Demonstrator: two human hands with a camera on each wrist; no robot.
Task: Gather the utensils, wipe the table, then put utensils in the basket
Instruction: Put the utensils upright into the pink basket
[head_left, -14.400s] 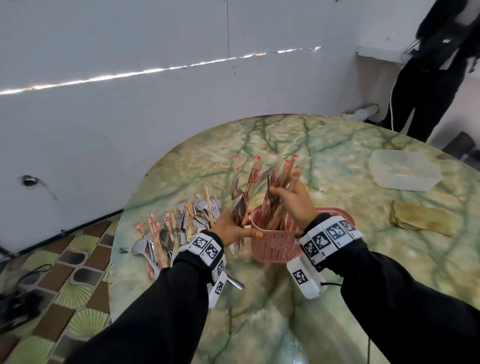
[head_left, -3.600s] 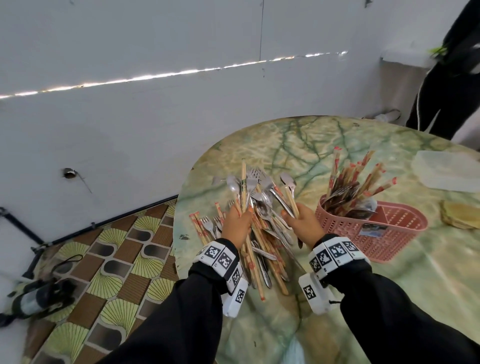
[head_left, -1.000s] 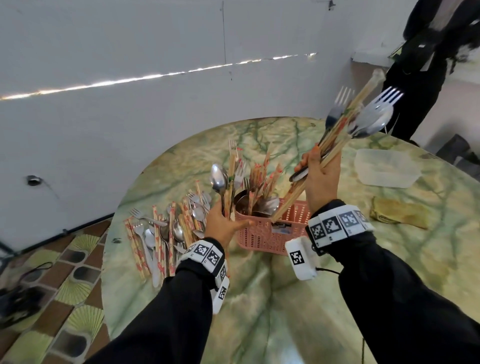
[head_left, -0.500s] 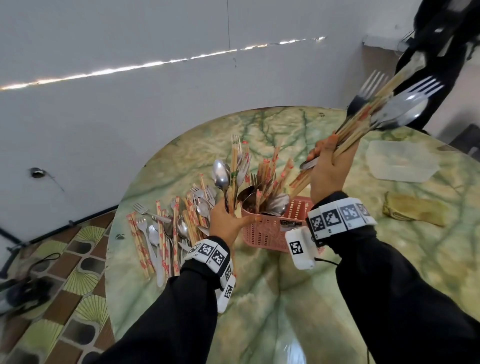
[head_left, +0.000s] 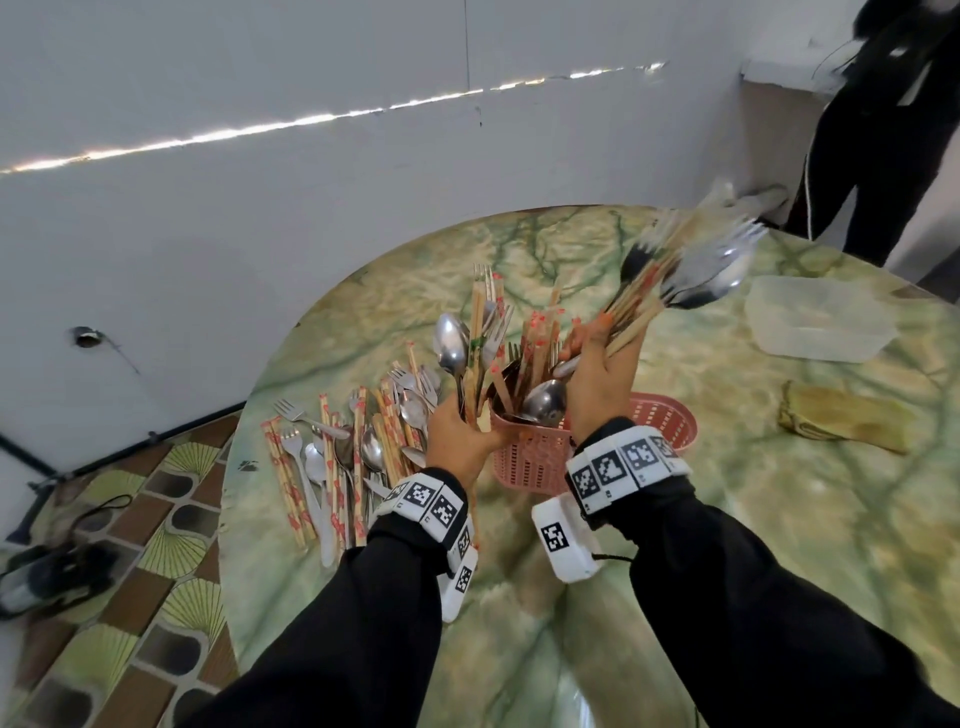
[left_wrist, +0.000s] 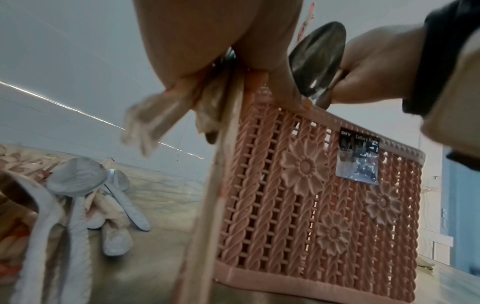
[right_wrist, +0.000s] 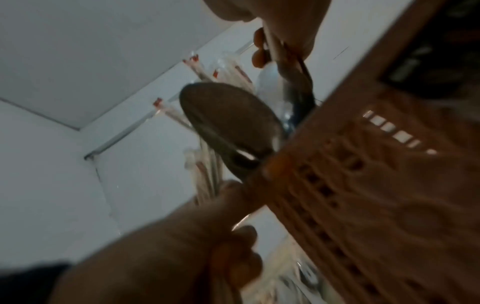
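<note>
Head view. The right hand (head_left: 597, 384) is closed round a bundle of forks, spoons and chopsticks (head_left: 675, 280), gripped at the handle ends. Against the picture half a second ago, the bundle has been lowered: its heads, then raised toward the far wall, are now tilted over the bench (head_left: 779, 597) and blurred by motion, and the handle ends are just above the pink basket (head_left: 540, 462). The left hand (head_left: 460, 436) is closed round a second, upright bundle (head_left: 470, 343) of a spoon, forks and chopsticks, just beside the basket's left end, much as before. The basket already stands partly filled at that end. A loose row of utensils (head_left: 332, 452) is still spread on the bench to the left. A folded cloth (head_left: 841, 421) and a clear tub (head_left: 821, 322) lie well apart to the right.

Left wrist view. The left hand (left_wrist: 221, 37) is seen closed on its bundle (left_wrist: 223, 127), the lower ends hanging outside the basket wall (left_wrist: 311, 195). Spoons (left_wrist: 78, 181) lie on the bench beyond.

Right wrist view. The picture is blurred. The right hand's fingertips (right_wrist: 259, 49) are pinched on utensil handles beside the basket rim (right_wrist: 337, 144); a spoon bowl (right_wrist: 228, 127) projects from the basket.

Judgement: insertion of the right bundle is in hand; the left bundle and the loose row remain to be loaded.
</note>
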